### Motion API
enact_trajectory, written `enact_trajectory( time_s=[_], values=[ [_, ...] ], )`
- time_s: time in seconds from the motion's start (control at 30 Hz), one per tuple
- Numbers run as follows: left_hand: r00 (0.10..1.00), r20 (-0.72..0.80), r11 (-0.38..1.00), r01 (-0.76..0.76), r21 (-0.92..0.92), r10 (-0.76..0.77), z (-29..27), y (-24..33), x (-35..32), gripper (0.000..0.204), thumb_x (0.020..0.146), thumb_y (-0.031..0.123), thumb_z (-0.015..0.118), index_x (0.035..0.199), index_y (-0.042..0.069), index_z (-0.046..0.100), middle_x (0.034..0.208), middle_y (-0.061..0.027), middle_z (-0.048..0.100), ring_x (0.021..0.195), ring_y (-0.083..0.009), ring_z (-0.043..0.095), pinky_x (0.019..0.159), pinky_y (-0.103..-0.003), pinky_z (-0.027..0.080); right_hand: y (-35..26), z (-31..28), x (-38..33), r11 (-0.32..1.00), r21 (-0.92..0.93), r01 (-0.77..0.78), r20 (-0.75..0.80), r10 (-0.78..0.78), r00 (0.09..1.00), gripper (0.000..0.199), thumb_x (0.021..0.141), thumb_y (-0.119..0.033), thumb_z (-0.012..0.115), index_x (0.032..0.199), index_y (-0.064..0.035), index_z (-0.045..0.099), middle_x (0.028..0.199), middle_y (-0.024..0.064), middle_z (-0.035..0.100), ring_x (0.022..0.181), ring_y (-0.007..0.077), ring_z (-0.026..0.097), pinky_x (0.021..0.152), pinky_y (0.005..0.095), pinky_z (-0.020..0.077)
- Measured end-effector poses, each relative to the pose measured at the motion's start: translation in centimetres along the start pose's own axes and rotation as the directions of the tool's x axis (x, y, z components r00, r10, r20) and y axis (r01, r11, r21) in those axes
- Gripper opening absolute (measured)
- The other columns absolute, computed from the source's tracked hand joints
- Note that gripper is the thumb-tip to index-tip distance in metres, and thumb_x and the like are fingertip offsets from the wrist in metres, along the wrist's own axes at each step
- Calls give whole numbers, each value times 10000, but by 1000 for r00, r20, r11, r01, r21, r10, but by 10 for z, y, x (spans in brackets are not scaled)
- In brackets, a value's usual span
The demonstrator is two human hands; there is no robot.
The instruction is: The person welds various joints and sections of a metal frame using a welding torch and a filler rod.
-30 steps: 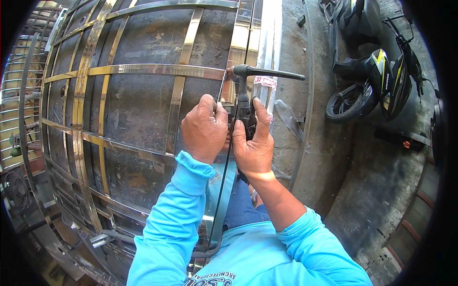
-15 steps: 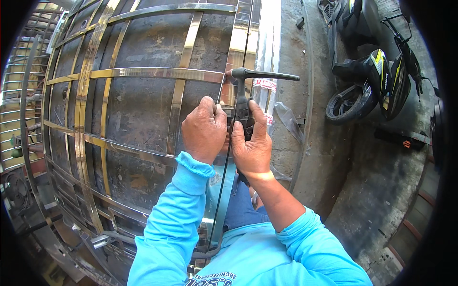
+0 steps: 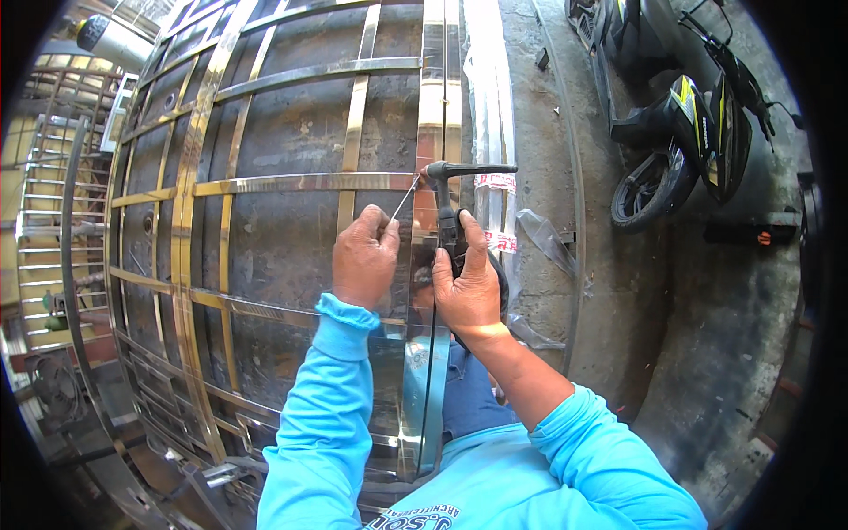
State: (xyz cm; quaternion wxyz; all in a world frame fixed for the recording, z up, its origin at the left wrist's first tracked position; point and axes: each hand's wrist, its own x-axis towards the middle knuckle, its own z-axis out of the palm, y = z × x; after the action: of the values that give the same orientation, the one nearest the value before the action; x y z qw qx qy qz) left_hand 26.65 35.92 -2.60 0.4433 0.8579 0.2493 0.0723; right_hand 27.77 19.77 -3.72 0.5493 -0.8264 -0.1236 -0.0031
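1. The black torch [image 3: 447, 201] stands over the wide shiny strip [image 3: 434, 119] at the frame's edge, its nose to the left and its long tail out to the right.
2. The right hand [image 3: 472, 290] is closed around the torch's lower part, thumb and a finger along its sides.
3. The thin rod [image 3: 405, 198] slants up to the torch's nose; whether they touch, I cannot tell.
4. The left hand [image 3: 364, 258] pinches the rod between thumb and forefinger, other fingers curled.
5. The metal frame [image 3: 305, 184], of crossing shiny bars, lies over a dark, stained surface [image 3: 296, 234].
6. Right of the strip lie plastic-wrapped bars [image 3: 488, 97] with red-and-white tape.
7. Farther right, a black-and-yellow motorbike [image 3: 698, 132] stands on the concrete floor [image 3: 609, 309].
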Motion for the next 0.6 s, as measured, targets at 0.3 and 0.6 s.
enact_trajectory(
  time_s=[0.3, 0.6],
  values=[
    [849, -68, 827, -488, 279, 524, -39, -55, 30, 110, 839, 34, 747, 906, 65, 666, 894, -88, 646, 842, -292, 611, 742, -403, 485, -5, 9, -4, 960, -251, 126, 35, -121, 992, 705, 924, -36, 662, 1537, -178, 345, 1177, 223, 631, 919, 455, 685, 729, 516, 584],
    [690, -230, 725, -622, 297, 686, -38, -70, 36, 154, 798, 52, 768, 921, 77, 678, 1000, -84, 680, 964, -299, 636, 856, -430, 480, -8, 10, -10, 982, -187, -1, 74, 15, 997, 585, 945, -54, 666, 1489, -151, 474, 1141, 200, 660, 966, 356, 717, 801, 429, 582]
  ],
)
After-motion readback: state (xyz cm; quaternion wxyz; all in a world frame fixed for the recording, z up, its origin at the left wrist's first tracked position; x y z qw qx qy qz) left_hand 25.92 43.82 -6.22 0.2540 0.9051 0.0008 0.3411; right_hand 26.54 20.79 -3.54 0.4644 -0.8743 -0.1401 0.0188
